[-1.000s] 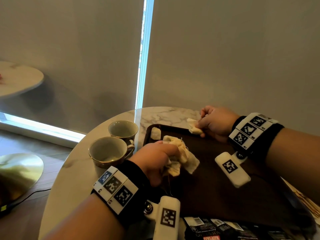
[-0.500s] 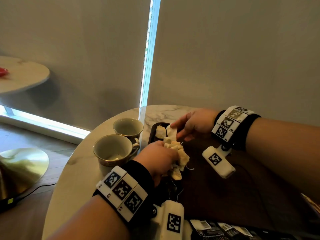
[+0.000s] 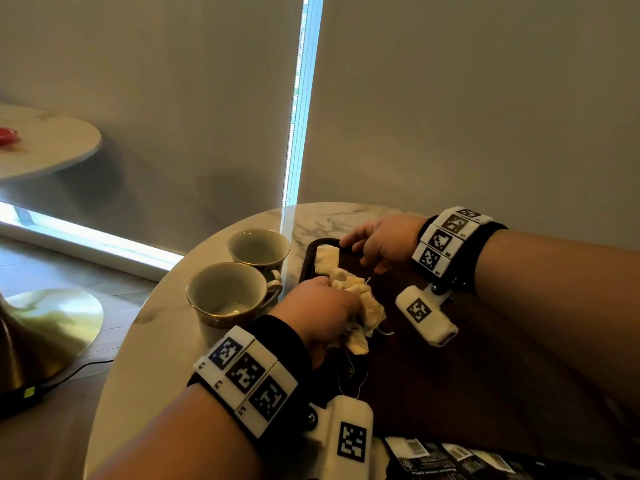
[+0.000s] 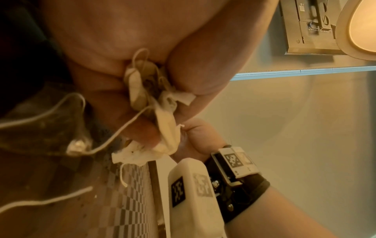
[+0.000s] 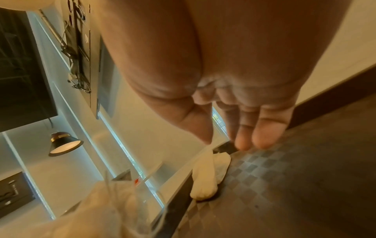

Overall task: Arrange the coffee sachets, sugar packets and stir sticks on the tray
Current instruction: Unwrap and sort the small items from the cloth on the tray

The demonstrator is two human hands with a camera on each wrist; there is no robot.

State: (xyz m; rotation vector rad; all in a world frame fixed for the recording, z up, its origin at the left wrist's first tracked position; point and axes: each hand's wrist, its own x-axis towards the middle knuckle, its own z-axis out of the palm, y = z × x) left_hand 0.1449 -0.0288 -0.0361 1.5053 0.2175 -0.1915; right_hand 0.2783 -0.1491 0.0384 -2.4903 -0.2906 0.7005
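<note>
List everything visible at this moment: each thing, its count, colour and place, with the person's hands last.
Round marble table: one, white with grey veins, under everything.
Dark brown rectangular tray: one, on the table.
Gold-rimmed ceramic cups: two, greenish, left of the tray.
Small cream cloth sachets: two, in the tray's far left corner.
Bundle of cream sachets with strings: one, in the left hand's grip.
Black printed packets: several, near edge.
Left hand: holds the bundle above the tray.
Right hand: fingers extended, empty, beside the corner sachets.
</note>
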